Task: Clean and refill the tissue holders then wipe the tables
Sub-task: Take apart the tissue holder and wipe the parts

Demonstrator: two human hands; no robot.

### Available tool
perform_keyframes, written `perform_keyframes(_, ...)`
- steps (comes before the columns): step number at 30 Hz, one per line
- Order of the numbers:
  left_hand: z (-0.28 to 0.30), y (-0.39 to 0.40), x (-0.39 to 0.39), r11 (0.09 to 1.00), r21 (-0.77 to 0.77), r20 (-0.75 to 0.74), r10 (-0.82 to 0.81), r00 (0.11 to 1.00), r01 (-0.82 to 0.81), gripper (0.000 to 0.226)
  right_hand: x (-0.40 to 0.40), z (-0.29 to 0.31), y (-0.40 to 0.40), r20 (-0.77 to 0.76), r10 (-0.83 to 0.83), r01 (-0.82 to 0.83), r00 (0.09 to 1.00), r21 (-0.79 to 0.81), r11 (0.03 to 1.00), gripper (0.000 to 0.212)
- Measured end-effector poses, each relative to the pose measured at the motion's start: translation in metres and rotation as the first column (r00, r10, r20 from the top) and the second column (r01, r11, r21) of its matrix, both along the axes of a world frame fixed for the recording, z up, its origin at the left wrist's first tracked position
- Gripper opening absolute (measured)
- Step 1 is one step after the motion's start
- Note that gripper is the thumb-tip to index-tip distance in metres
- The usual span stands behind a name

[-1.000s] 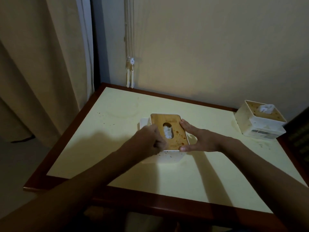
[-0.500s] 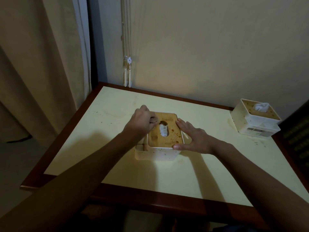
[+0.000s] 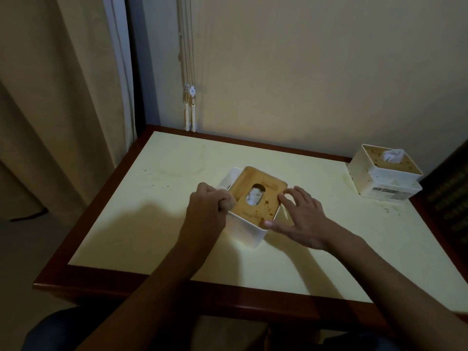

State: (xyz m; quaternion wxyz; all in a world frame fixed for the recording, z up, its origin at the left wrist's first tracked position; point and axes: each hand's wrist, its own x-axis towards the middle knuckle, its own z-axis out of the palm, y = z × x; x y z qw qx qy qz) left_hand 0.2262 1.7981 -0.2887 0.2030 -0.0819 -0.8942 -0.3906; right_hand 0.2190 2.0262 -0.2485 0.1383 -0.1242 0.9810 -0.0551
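A white tissue holder (image 3: 247,230) stands in the middle of the cream table (image 3: 152,224). Its stained wooden lid (image 3: 268,191) is tilted, raised on the left side, with white tissue (image 3: 254,198) showing through the oval slot. My left hand (image 3: 207,211) grips the holder's left rim with curled fingers. My right hand (image 3: 301,219) lies with spread, straight fingers against the lid's right edge and the holder's right wall. A second white holder (image 3: 385,183) with a tuft of tissue stands at the table's back right corner.
Brown spots and a faint ring stain mark the tabletop, whose rim (image 3: 228,295) is dark red wood. A beige curtain (image 3: 50,97) hangs at the left and blind cords (image 3: 190,107) hang against the wall behind. A dark cabinet edge (image 3: 450,198) stands at the right.
The holder has turned at an angle and the lid's left side has lifted. My left hand slid from the lid's top edge down to the left rim; my right hand's fingers spread.
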Motion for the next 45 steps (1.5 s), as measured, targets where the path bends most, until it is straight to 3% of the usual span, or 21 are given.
perform_keyframes(3,0.002,-0.002,-0.029,0.994,-0.101,-0.036,-0.035,0.999,0.031,0.011,0.030,0.012,0.003,0.030,0.047,-0.050,0.998,0.097,0.994,0.092)
perform_keyframes(6,0.014,-0.006,-0.061,0.968,-0.174,0.107,-0.163,0.981,0.180,0.026,0.039,0.033,0.006,0.190,0.082,-0.102,0.978,0.099,0.990,0.077)
perform_keyframes(8,0.025,-0.009,-0.078,0.942,-0.217,0.187,-0.216,0.958,0.255,0.032,0.029,0.041,0.011,0.196,0.100,-0.110,0.975,0.038,0.993,0.071)
perform_keyframes(12,0.030,-0.014,-0.095,0.928,-0.214,0.201,-0.263,0.944,0.304,0.032,-0.003,0.032,0.018,0.131,0.076,-0.068,0.988,-0.060,0.996,0.091)
perform_keyframes(17,0.028,-0.008,-0.099,0.890,-0.306,0.195,-0.288,0.937,0.338,0.033,-0.020,0.016,0.018,0.279,0.028,-0.001,0.960,-0.097,0.995,0.112)
perform_keyframes(24,0.026,-0.013,-0.045,0.774,-0.355,0.136,-0.513,0.848,0.525,0.014,-0.022,0.017,0.017,0.295,-0.001,0.021,0.956,-0.066,0.998,0.109)
perform_keyframes(26,0.025,-0.017,-0.023,0.758,-0.366,0.152,-0.523,0.839,0.540,0.020,-0.025,0.018,0.015,0.309,-0.005,0.018,0.951,-0.038,0.999,0.107)
perform_keyframes(31,0.033,-0.019,-0.031,0.767,-0.311,0.244,-0.506,0.827,0.561,0.020,-0.028,0.026,0.009,0.366,-0.006,-0.018,0.931,0.062,0.998,0.102)
perform_keyframes(33,0.032,-0.013,-0.054,0.826,-0.277,0.228,-0.440,0.869,0.491,0.015,-0.029,0.028,0.008,0.377,-0.011,-0.026,0.926,0.092,0.995,0.101)
perform_keyframes(37,0.024,0.004,-0.082,0.916,-0.261,0.198,-0.259,0.945,0.305,0.028,-0.034,0.025,0.007,0.383,-0.011,-0.042,0.924,0.130,0.991,0.104)
perform_keyframes(42,0.021,-0.004,-0.051,0.858,-0.305,0.102,-0.402,0.910,0.414,0.013,-0.035,0.026,0.005,0.370,-0.011,-0.057,0.929,0.171,0.984,0.102)
perform_keyframes(45,0.027,-0.011,-0.026,0.802,-0.314,0.221,-0.458,0.861,0.508,0.017,-0.034,0.025,0.005,0.367,-0.004,-0.067,0.930,0.180,0.981,0.101)
